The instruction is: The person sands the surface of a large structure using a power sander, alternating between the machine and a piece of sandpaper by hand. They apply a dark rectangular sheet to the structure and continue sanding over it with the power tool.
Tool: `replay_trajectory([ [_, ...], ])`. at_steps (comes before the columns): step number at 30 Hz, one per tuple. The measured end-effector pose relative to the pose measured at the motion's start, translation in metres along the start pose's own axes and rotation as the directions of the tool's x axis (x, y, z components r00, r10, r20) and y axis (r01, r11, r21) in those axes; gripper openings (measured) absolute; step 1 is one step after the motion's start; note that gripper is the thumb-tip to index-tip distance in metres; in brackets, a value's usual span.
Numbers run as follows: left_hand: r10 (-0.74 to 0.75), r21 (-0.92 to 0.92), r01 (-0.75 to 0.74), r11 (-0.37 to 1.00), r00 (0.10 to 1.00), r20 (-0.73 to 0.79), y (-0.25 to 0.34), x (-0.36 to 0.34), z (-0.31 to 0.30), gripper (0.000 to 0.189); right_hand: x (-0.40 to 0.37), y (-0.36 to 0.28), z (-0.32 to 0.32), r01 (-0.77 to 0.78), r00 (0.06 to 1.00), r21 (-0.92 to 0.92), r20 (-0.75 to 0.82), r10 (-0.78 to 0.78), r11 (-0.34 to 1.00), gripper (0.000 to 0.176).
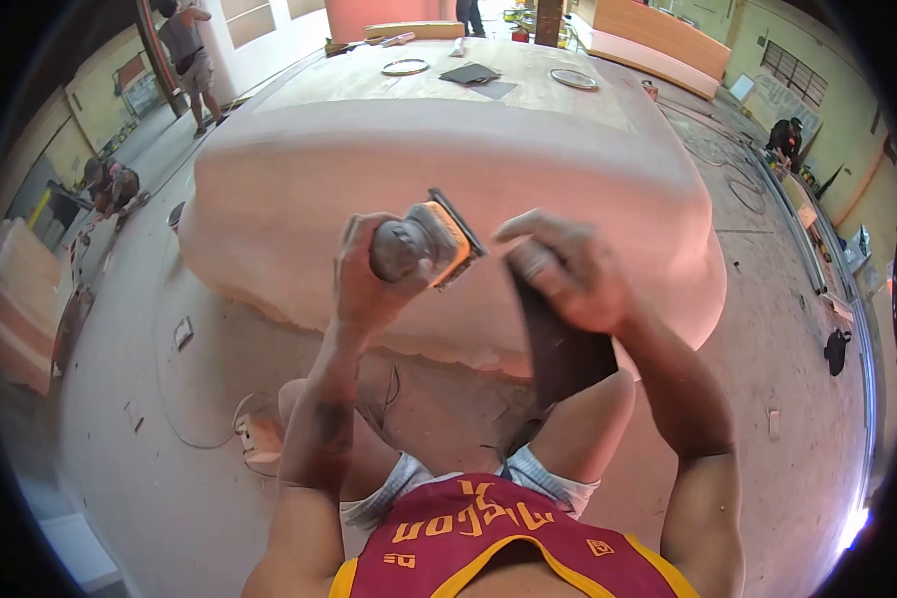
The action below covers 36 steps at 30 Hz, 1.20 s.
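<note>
My left hand [367,284] grips a dusty hand sander [424,242] by its rounded grey body, tilted so its orange pad faces right. My right hand [568,269] holds a dark sheet of sandpaper [563,349] that hangs down from my fingers, its top edge close to the sander's pad. Both hands are raised in front of a large pink moulded form [448,169], near its front edge. My knees and a red and yellow jersey show below.
On the form's flat top lie two rings [406,67], [573,79] and dark sheets [470,73]. A cable and a small orange object [259,437] lie on the dusty floor at left. Other people work at far left [113,187], back left [191,55] and far right [785,140].
</note>
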<state>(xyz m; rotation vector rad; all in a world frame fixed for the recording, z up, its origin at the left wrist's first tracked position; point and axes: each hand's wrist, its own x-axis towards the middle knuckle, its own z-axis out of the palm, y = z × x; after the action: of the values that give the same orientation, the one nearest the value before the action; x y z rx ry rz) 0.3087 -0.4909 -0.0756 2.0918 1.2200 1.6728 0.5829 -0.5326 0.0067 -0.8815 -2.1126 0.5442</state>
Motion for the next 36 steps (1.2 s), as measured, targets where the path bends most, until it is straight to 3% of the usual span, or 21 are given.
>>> replay_trajectory([
  [2, 0.071, 0.024, -0.072, 0.997, 0.997, 0.014, 0.011, -0.013, -0.006, 0.051, 0.0, -0.021, 0.032, 0.103, 0.992, -0.144, 0.086, -0.091, 0.984, 0.038],
  [4, 0.13, 0.035, -0.131, 0.991, 0.991, 0.024, 0.019, -0.022, -0.01, 0.052, -0.001, -0.021, 0.06, 0.107, 0.99, -0.115, 0.109, -0.094, 0.988, 0.046],
  [8, 0.103, 0.043, -0.104, 0.994, 0.995, 0.009, 0.021, -0.036, -0.016, 0.056, -0.01, -0.024, 0.08, 0.085, 0.991, -0.082, 0.11, -0.076, 0.993, 0.055],
  [11, 0.1, 0.059, -0.098, 0.993, 0.995, -0.027, 0.021, -0.044, -0.015, 0.056, -0.019, -0.021, 0.092, -0.059, 0.988, 0.116, 0.148, 0.042, 0.991, 0.053],
  [14, 0.087, 0.071, -0.084, 0.994, 0.996, -0.036, 0.02, -0.049, -0.01, 0.057, -0.026, -0.029, 0.1, -0.279, 0.956, 0.366, 0.194, 0.22, 0.888, 0.054],
  [17, 0.064, 0.102, -0.063, 0.993, 0.998, -0.008, 0.016, -0.056, -0.007, 0.056, -0.029, -0.026, 0.109, -0.231, 0.973, 0.295, 0.092, 0.213, 0.927, 0.052],
  [23, 0.013, 0.153, -0.024, 0.988, 0.997, 0.07, 0.014, -0.069, -0.002, 0.054, -0.034, -0.017, 0.108, -0.307, 0.947, 0.239, 0.173, 0.27, 0.921, 0.054],
  [29, -0.071, 0.056, 0.074, 0.996, 0.997, -0.042, -0.006, -0.077, 0.013, 0.047, -0.054, 0.005, 0.118, -0.301, 0.951, 0.37, 0.051, 0.304, 0.879, 0.054],
  [32, -0.316, -0.168, 0.297, 0.94, 0.943, -0.101, -0.037, -0.084, 0.021, 0.04, -0.076, 0.033, 0.107, -0.452, 0.871, 0.475, 0.051, 0.489, 0.755, 0.051],
  [35, -0.601, -0.542, 0.475, 0.693, 0.796, -0.07, -0.059, -0.084, 0.026, 0.037, -0.096, 0.058, 0.099, -0.471, 0.826, 0.479, -0.057, 0.561, 0.741, 0.043],
  [36, -0.622, -0.601, 0.455, 0.657, 0.778, -0.091, -0.065, -0.083, 0.029, 0.033, -0.1, 0.064, 0.097, -0.471, 0.802, 0.497, -0.102, 0.588, 0.728, 0.043],
])
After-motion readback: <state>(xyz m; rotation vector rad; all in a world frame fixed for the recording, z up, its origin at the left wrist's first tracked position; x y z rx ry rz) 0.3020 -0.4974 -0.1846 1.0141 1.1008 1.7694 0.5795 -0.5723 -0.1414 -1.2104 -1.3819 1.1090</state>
